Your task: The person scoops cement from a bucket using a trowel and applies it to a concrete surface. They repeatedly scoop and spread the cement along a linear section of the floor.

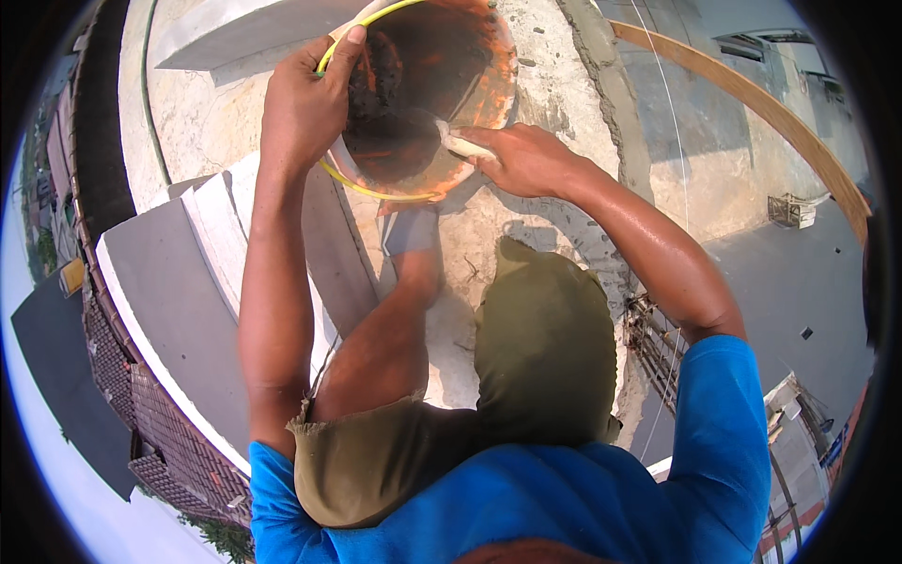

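My left hand [305, 108] is closed on the rim of a round bucket [496, 80], its thumb over the yellow edge. The bucket is tilted so that its inside faces me, and its walls are stained orange and smeared with dark grey mortar [451, 56]. In my right hand [531, 160] is a trowel [464, 147], held by its pale handle. The trowel's blade reaches into the lower part of the bucket and blends with the grey there, so its outline is hard to make out.
Beneath the bucket runs a rough, pale wall top [470, 244] where my legs rest. White moulded ledges [178, 273] step down on the left, above tiled roofs [178, 423]. On the right, a thin string [678, 132] and a wooden board [752, 94] cross above a lower grey floor [780, 282].
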Demonstrator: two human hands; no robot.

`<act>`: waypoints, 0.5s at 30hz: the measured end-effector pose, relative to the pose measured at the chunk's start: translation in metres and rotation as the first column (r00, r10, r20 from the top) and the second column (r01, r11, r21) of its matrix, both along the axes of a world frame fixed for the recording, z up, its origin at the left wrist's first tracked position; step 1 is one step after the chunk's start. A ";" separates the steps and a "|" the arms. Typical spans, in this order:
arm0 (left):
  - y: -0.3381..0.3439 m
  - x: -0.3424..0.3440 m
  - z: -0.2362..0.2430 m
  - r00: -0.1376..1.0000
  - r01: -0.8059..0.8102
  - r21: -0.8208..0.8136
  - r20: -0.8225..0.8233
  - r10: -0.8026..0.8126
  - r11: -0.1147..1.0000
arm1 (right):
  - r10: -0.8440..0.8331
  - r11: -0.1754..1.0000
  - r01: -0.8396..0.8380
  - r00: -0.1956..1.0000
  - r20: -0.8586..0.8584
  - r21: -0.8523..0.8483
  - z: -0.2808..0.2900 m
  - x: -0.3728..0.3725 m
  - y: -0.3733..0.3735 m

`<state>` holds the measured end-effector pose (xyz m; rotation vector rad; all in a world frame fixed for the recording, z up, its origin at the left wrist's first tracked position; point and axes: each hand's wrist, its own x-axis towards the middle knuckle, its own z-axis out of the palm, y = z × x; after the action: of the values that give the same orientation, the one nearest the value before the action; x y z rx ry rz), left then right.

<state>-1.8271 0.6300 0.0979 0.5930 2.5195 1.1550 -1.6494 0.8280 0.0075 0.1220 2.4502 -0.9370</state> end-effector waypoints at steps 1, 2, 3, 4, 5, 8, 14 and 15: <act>-0.003 0.000 -0.002 1.000 -0.001 -0.003 -0.008 0.001 1.000 | 0.018 1.000 -0.018 0.998 -0.066 -0.005 0.002 -0.008 0.013; -0.004 0.000 -0.003 1.000 -0.006 -0.004 -0.015 0.006 1.000 | 0.093 0.995 -0.089 0.988 -0.124 0.036 0.006 -0.014 0.028; -0.007 0.003 -0.004 1.000 -0.013 -0.051 -0.022 0.012 0.999 | 0.068 0.996 -0.058 0.986 -0.152 0.071 0.024 -0.015 0.039; -0.005 0.007 -0.001 1.000 -0.002 -0.055 -0.021 0.001 0.998 | 0.040 0.994 -0.021 0.984 -0.176 0.105 0.038 -0.014 0.045; -0.003 0.011 0.003 1.000 0.008 -0.060 -0.020 -0.009 0.998 | 0.041 0.984 -0.011 0.985 -0.165 0.176 0.032 -0.011 0.042; 0.000 0.024 0.002 0.998 0.002 -0.088 -0.058 -0.007 0.996 | 0.089 0.977 -0.050 0.978 -0.186 0.206 -0.026 0.007 0.018; -0.020 0.036 -0.010 0.989 -0.129 -0.017 -0.076 0.127 0.992 | -0.268 0.828 0.184 0.960 -0.085 -0.530 -0.045 0.012 -0.077; -0.025 0.035 -0.012 0.986 -0.157 -0.002 -0.049 0.157 0.988 | -0.265 0.686 0.280 0.956 0.127 -0.672 -0.041 0.012 -0.076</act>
<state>-1.7916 0.6046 0.0859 0.4318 2.6508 1.1991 -1.6376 0.7522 -0.0339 0.2360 1.9271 -1.9083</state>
